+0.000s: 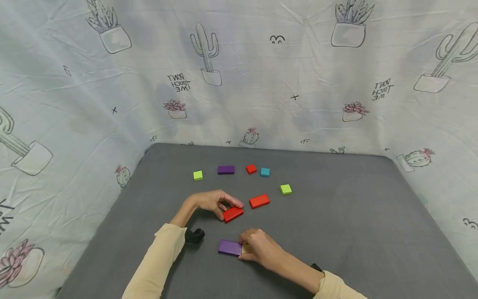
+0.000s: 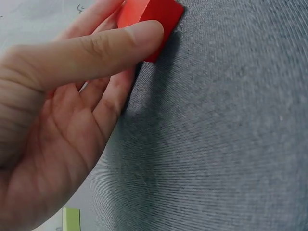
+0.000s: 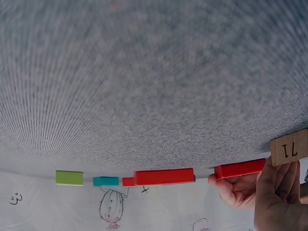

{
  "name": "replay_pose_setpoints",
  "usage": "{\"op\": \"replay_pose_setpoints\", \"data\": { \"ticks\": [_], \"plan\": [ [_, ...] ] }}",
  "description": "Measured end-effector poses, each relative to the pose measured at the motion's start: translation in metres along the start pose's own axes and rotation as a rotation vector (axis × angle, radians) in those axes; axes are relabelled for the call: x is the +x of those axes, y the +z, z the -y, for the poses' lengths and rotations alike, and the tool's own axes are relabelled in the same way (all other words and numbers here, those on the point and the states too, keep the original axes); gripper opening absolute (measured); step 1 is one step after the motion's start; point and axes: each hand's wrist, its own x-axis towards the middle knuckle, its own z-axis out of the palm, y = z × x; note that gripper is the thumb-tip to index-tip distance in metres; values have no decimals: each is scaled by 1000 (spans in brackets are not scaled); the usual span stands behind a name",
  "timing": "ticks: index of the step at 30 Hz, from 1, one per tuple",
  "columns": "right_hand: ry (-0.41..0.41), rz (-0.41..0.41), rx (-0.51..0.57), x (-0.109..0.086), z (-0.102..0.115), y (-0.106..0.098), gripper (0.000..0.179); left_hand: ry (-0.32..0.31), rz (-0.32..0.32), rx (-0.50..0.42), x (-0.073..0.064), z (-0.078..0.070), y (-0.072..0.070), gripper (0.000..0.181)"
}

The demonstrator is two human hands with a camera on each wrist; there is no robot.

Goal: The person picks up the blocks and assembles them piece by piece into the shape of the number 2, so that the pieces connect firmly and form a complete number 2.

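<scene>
My left hand (image 1: 214, 202) holds a red block (image 1: 233, 214) between thumb and fingers, low over the grey table. In the left wrist view the thumb lies across the near side of that red block (image 2: 161, 17), and the fingers pass behind it. Closer to me, my right hand (image 1: 263, 249) pinches a plain wooden block (image 1: 245, 248), partly hidden by the fingers. Dark printed figures show on the wooden block (image 3: 290, 148) in the right wrist view. A purple block (image 1: 229, 247) lies flat at its left end, right up against it.
Beyond the hands lie another red block (image 1: 259, 201), a small red block (image 1: 251, 169), a blue block (image 1: 265, 172), a second purple block (image 1: 225, 170) and two lime green blocks, one at right (image 1: 286, 189), one at left (image 1: 198, 175). A printed cloth (image 1: 254, 83) hangs behind the table.
</scene>
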Motion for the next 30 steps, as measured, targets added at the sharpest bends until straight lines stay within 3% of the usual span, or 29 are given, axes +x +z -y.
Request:
{"op": "replay_pose_setpoints", "data": {
  "ticks": [8, 18, 30],
  "plan": [
    [1, 0, 18, 0, -1, -1, 26, -6, -12, -44, 5, -10, -4, 65],
    [-3, 6, 29, 0, -1, -2, 26, 30, 4, -3, 6, -34, -2, 64],
    [-12, 6, 24, 0, -2, -1, 26, 30, 21, -16, -1, -36, 4, 66]
  ]
}}
